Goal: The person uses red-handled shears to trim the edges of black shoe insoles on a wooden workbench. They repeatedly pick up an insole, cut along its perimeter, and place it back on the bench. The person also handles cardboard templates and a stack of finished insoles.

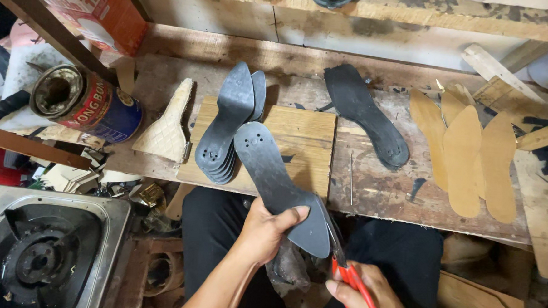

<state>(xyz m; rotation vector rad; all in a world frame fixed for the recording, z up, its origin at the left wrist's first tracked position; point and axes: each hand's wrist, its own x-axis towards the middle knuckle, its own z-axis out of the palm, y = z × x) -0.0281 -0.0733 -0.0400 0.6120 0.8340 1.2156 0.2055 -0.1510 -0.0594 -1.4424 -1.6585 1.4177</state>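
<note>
While a stack of dark insoles (223, 132) is lying on a pale wooden board (300, 136) in the middle of the bench (384, 191), a single dark insole (366, 115) is resting to its right and a fan of tan insoles (467, 158) is spreading out farther right. A quilted cream piece (166, 126) and a tipped-over tin can (86, 103) are sitting to the left, with a gas burner (37, 254) lower down below the bench edge.

The left hand (267, 228) is closing its grip around the heel end of a dark insole (279, 179), thumb on top, holding it tilted up over the bench's near edge. The right hand (373, 296) is gripping red-handled scissors (343, 257), whose blades are meeting the insole's right edge near the heel.

Both hands are working over the person's lap, just clear of the bench edge, with open room between them and the stack.
</note>
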